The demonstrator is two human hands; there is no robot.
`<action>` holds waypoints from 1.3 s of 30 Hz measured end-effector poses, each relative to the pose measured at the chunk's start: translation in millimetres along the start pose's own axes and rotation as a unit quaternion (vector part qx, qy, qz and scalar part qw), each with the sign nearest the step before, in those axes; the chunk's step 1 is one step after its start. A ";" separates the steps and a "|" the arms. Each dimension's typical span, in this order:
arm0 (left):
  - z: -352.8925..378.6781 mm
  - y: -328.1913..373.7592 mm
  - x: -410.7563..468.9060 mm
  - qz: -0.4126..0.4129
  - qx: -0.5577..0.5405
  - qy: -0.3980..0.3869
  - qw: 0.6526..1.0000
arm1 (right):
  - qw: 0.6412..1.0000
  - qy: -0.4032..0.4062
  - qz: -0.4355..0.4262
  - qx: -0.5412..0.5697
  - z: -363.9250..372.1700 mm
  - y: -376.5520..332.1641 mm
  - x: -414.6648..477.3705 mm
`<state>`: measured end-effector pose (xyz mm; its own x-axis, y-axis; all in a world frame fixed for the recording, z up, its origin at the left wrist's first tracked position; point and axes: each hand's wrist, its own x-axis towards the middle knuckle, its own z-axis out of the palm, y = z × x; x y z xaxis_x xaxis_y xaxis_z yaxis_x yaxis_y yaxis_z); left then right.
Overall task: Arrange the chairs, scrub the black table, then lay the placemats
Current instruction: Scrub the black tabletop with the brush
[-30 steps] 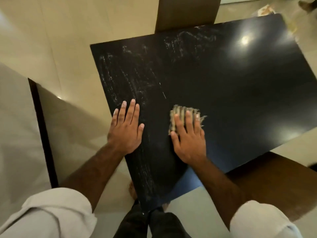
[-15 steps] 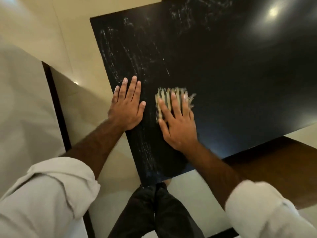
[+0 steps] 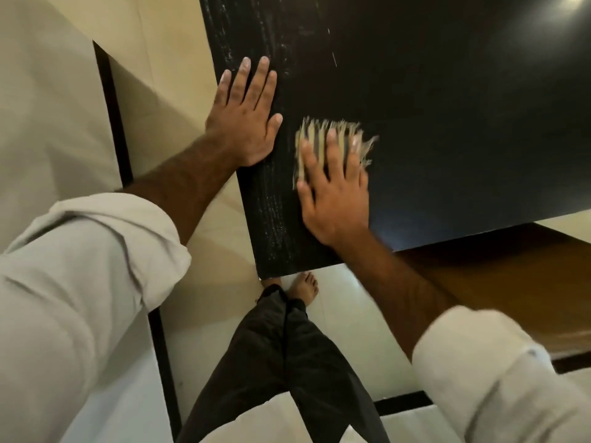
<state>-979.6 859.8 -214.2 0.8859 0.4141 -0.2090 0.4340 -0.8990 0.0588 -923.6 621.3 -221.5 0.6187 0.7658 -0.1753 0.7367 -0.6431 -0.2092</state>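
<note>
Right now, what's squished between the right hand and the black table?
A frayed tan scrub pad, pressed under the right hand; the head view shows it.

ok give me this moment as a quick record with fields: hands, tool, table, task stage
left hand: flat, fingers straight, resting on the black table near its left edge
right hand: fingers spread, pressing on the scrub pad
scrub pad: tan, frayed, blurred; lies flat on the table under the fingers
table surface: glossy; whitish streaks along the left strip, the rest looks dark
task stage: scrubbing; no placemats in view
</note>
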 end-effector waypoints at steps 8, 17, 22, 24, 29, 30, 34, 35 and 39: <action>-10.2 62.1 -68.4 -0.065 -0.078 0.029 0.994 | 0.988 -0.088 -0.044 0.117 -15.1 20.7 -87.9; 37.8 183.7 -125.9 -0.016 -0.097 0.011 0.995 | 0.989 0.080 0.046 0.113 -28.4 79.5 -9.3; 48.1 177.1 -158.1 -0.024 -0.091 -0.001 0.996 | 0.991 0.092 0.049 0.089 -13.4 74.3 -12.9; 50.4 163.8 -186.0 -0.024 -0.080 -0.017 0.996 | 0.993 0.089 0.048 0.058 -14.5 73.2 -10.9; 47.1 112.6 -174.5 -0.087 -0.050 -0.019 0.995 | 0.996 0.064 -0.066 -0.013 -11.8 67.8 -16.3; 42.6 106.7 -155.9 -0.102 -0.049 -0.006 0.994 | 0.995 0.060 -0.079 -0.017 -12.0 67.9 -15.4; 30.3 120.3 -96.0 -0.129 -0.062 0.022 0.989 | 0.997 0.053 -0.049 -0.040 -11.3 69.0 -12.6; 30.7 130.5 -96.8 -0.109 -0.063 0.025 0.992 | 0.997 0.050 -0.042 -0.043 -11.1 69.3 -12.9; 38.8 151.6 -161.7 -0.015 -0.059 -0.022 0.998 | 0.998 0.034 -0.024 -0.040 -12.1 69.1 -11.6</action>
<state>-1063.5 651.1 -209.3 0.8656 0.4309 -0.2552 0.4781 -0.8626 0.1654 -876.5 567.9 -222.2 0.5966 0.7962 -0.1007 0.7843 -0.6050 -0.1371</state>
